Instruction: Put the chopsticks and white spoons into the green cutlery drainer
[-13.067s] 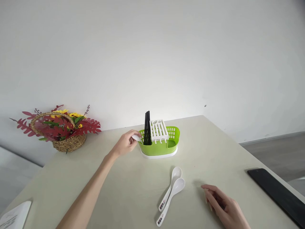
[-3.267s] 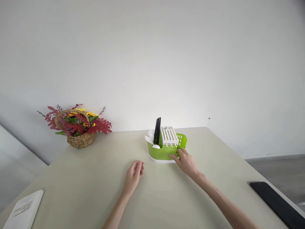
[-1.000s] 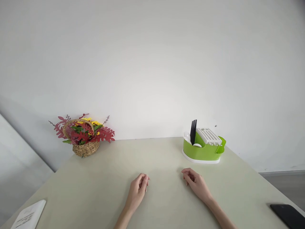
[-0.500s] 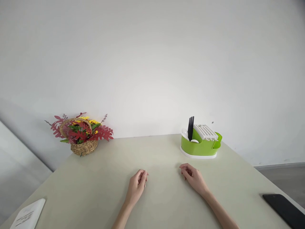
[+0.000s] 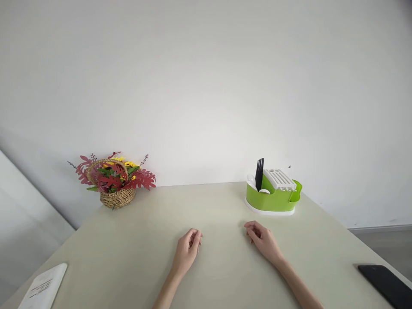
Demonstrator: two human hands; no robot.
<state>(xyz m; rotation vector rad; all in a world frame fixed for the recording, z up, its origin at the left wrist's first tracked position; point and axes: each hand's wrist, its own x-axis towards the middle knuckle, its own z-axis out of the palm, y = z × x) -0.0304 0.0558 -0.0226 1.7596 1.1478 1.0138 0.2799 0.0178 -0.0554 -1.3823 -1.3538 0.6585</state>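
Observation:
My left hand [image 5: 187, 249] rests on the pale table [image 5: 212, 274], fingers curled in with the thumb against them, and nothing shows in it. Across from it lies my right hand [image 5: 261, 241], likewise loosely closed on the tabletop with nothing visible in it. Just beyond the right hand, without touching it, stands a green cutlery holder [image 5: 268, 201] on a white base. Black chopsticks [image 5: 259, 175] stand upright in its left part, beside white spoons [image 5: 251, 182]. A white slotted rack [image 5: 279, 178] covers its middle.
At the back left is a wicker basket [image 5: 118, 198] of red leaves and yellow flowers. A white flat object with dark lines [image 5: 43, 288] lies at the near left edge. A black phone-like object [image 5: 386, 283] is at the near right. The wall [image 5: 206, 107] borders the table's back.
The whole view has shifted slightly, so the things appear a little farther right. Both hands keep the same pose on the table.

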